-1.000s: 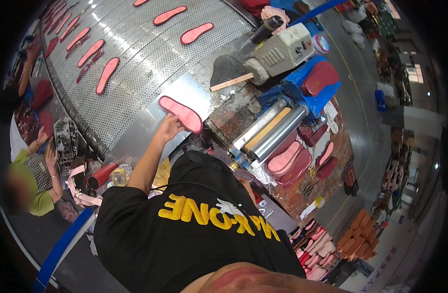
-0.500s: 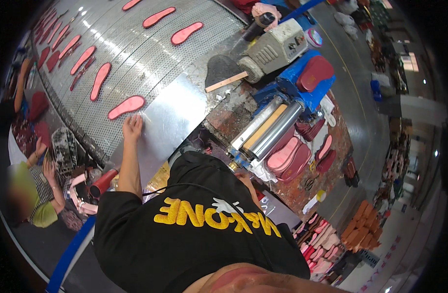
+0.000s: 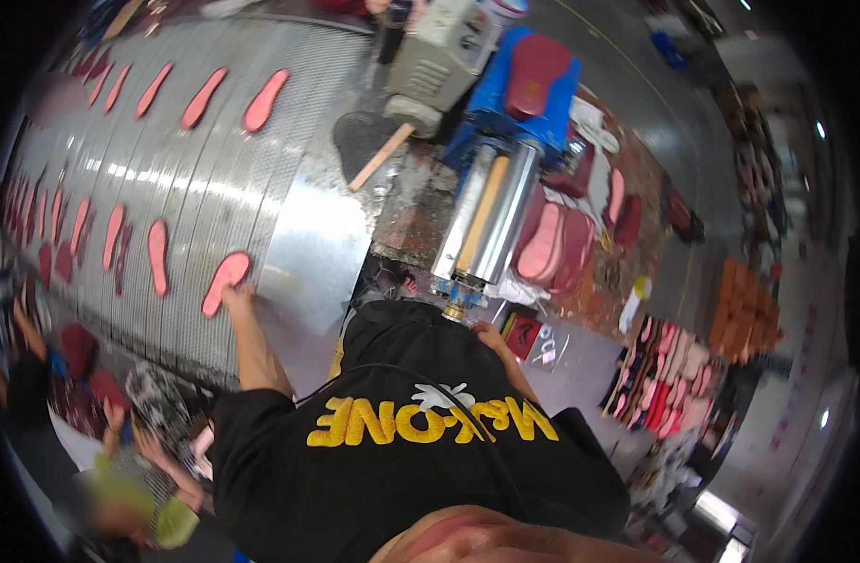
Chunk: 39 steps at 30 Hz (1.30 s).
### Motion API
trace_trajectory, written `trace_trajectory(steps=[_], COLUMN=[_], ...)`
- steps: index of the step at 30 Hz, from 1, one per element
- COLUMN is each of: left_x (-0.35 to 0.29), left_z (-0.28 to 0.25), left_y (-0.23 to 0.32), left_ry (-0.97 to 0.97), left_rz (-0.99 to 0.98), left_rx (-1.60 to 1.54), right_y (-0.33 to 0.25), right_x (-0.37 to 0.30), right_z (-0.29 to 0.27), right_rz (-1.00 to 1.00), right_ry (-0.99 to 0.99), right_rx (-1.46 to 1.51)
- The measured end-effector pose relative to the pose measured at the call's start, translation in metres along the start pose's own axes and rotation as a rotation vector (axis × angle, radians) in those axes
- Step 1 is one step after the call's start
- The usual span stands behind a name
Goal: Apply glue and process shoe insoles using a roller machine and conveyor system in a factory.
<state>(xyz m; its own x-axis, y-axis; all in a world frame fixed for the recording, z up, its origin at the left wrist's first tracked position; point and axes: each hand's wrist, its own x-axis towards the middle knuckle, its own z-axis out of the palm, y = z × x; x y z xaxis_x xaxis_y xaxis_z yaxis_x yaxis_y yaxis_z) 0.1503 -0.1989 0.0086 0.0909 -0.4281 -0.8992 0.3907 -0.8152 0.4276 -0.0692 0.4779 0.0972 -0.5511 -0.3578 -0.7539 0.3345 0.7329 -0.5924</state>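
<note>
At the near corner of a metal mesh conveyor belt lies a pink shoe insole with a dark edge. My left hand reaches over its right side, fingertips closed on the edge. Several more pink insoles, like the nearest one, lie in two rows farther along the belt. My right hand is low, close to the brass-coloured end fitting of a roller machine. Its fingers are partly hidden, and I cannot make out whether they hold anything.
A smooth metal plate borders the belt. Right of the rollers, a worn bench carries stacked dark red and pink insoles. A grey motor housing stands at the back. Another person's arms show at lower left.
My view has turned, so the belt and machine appear rotated. My left hand has gone from beside the nearest insole onto its edge, and that insole now points more toward me.
</note>
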Motion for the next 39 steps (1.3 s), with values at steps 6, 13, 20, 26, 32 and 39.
trace_trajectory(steps=[6,13,20,26,32,39], left_x=[-0.011,0.034,0.007,-0.091,-0.192,-0.251], left_z=[-0.002,0.012,0.016,0.015,0.014,-0.04], left_y=[-0.032,0.026,0.02,-0.034,-0.139,-0.241], left_ry=[-0.28,-0.1,0.035,-0.203,-0.315,-0.352], left_rz=[0.839,0.079,0.129,0.198,0.233,0.305], left_rx=[0.907,0.232,0.031,0.288,0.577,0.771], right_y=[0.011,-0.029,-0.086,-0.203,-0.226,-0.232], right_x=[-0.014,-0.022,-0.028,-0.02,0.045,0.15], right_z=[0.016,0.029,-0.064,-0.177,-0.259,-0.355], right_rz=[-0.101,-0.055,-0.175,-0.479,-0.679,-0.543], right_ry=[0.207,0.161,0.317,0.525,0.527,0.715], right_rx=[-0.14,-0.182,0.054,0.14,0.2,-0.18])
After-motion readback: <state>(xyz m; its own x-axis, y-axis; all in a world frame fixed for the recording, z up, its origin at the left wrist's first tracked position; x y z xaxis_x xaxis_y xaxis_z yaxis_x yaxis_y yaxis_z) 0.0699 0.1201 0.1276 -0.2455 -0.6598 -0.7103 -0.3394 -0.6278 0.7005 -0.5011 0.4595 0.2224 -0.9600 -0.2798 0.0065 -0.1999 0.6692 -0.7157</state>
